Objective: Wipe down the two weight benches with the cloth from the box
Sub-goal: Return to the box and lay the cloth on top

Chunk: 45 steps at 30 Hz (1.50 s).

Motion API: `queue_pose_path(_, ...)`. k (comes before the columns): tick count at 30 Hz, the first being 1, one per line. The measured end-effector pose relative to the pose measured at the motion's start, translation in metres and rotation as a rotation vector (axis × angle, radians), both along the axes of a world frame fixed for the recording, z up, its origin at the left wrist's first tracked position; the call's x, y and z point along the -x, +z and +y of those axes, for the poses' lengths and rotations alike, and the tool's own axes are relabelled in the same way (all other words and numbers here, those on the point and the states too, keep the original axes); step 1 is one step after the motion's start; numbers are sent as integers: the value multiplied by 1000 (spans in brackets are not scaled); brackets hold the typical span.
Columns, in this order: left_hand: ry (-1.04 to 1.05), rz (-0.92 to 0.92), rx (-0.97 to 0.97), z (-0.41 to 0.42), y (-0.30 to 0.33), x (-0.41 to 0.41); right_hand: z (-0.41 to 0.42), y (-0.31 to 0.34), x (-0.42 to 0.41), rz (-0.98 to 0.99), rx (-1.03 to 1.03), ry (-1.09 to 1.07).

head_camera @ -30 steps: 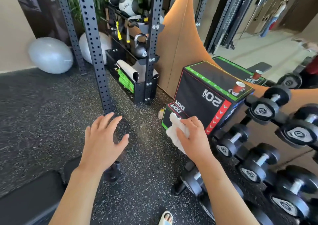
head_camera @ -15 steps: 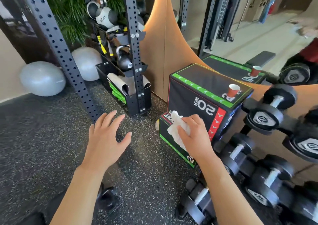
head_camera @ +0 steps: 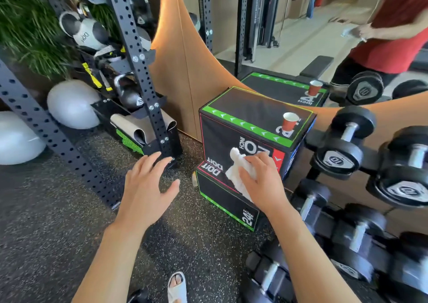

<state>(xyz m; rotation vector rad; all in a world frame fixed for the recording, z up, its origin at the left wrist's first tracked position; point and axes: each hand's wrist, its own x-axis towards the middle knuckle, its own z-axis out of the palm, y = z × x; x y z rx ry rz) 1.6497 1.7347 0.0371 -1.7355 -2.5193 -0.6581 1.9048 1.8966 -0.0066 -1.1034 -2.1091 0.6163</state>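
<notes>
At three o'clock my right hand (head_camera: 261, 182) hides much of the crumpled white cloth (head_camera: 236, 175); black rubber dumbbells (head_camera: 361, 263) at five o'clock blur.

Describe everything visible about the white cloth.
The white cloth is soft, crumpled fabric, bunched rather than folded. The right hand grips it from above, fingers curled over its middle; one end sticks up past the fingers and the other hangs below the palm. It is seen in front of the black plyo box; contact with it cannot be told.
</notes>
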Motion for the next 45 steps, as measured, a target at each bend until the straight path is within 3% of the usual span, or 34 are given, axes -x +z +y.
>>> queue_pose_path(13,-249,-26,-61,153,0,130,85,2,97,0,41,-269)
queue_pose_path(21,-321,-97,-56,213,-9,198,119,2,156,-40,61,-327)
queue_pose_path(30,-327,-138,-57,276,-34,220,194,1,182,-34,58,-340)
queue_pose_path(45,-292,-87,-26,464,-33,182,410,-28,149,3,158,-289)
